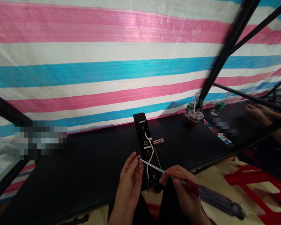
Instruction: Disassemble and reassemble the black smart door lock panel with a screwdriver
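Note:
A screwdriver (216, 199) with a translucent handle and long metal shaft is in my right hand (184, 190), whose fingers close round the shaft near the handle. Its tip points left and meets the pinched thumb and fingers of my left hand (130, 176). Whatever small piece those fingertips hold is too small to make out. Beneath the shaft lies a long black panel (140, 125), reaching from the table's near edge towards the back. Along it runs a white wire bundle (152, 151), and small fittings show on its face.
On the black table (84, 162), a small pinkish-silver item (159, 141) lies right of the panel. A lidded drink cup (194, 117) and a bottle (190, 106) stand back right. Black frame bars (227, 59) rise there. Another person's hands (257, 109) are at the neighbouring table, above a red stool (253, 181).

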### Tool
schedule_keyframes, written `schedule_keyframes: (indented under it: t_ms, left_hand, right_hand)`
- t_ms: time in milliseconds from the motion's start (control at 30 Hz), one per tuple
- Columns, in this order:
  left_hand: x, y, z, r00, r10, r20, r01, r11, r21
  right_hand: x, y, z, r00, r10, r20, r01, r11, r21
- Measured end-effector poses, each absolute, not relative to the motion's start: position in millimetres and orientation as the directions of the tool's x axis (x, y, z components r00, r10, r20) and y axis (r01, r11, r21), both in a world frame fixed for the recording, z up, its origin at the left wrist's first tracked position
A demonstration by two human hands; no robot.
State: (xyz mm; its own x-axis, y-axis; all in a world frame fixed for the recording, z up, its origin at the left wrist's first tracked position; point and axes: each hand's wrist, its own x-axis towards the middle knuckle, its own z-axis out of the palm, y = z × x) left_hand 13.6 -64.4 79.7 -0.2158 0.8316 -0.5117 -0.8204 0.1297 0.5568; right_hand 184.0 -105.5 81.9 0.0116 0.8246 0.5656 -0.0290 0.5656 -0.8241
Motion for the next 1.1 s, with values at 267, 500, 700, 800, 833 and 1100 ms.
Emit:
schedule_keyframes:
  t_ms: [267,500,700,800,833,1100]
  left_hand:
    - [21.9,-51.0,100.0,-0.180,0.758,-0.627,-0.920,0.096,0.379]
    - [23.9,-43.9,106.9,-0.154,0.755,-0.638,-0.931,0.106,0.350]
    - [20.6,-45.0,103.2,-0.048,0.773,-0.633,-0.966,0.124,0.226]
    - [17.9,-46.8,96.1,-0.014,0.803,-0.596,-0.967,0.140,0.211]
    - [17.2,-47.4,93.8,-0.005,0.814,-0.581,-0.969,0.141,0.205]
    - [13.8,-51.3,84.0,-0.038,0.835,-0.549,-0.963,0.115,0.242]
  right_hand:
    - [172.3,-113.2,78.6,-0.010,0.760,0.650,0.161,0.642,-0.749]
    - [176.4,-107.1,67.4,-0.156,0.722,0.674,0.214,0.691,-0.691]
    - [179.5,-107.0,62.8,-0.185,0.702,0.688,0.156,0.712,-0.685]
    - [178.0,-108.6,63.6,-0.156,0.711,0.686,0.145,0.704,-0.696]
    - [177.0,-108.9,65.4,-0.138,0.715,0.686,0.134,0.700,-0.702]
    - [172.9,-105.6,82.8,-0.010,0.796,0.605,-0.031,0.604,-0.796]
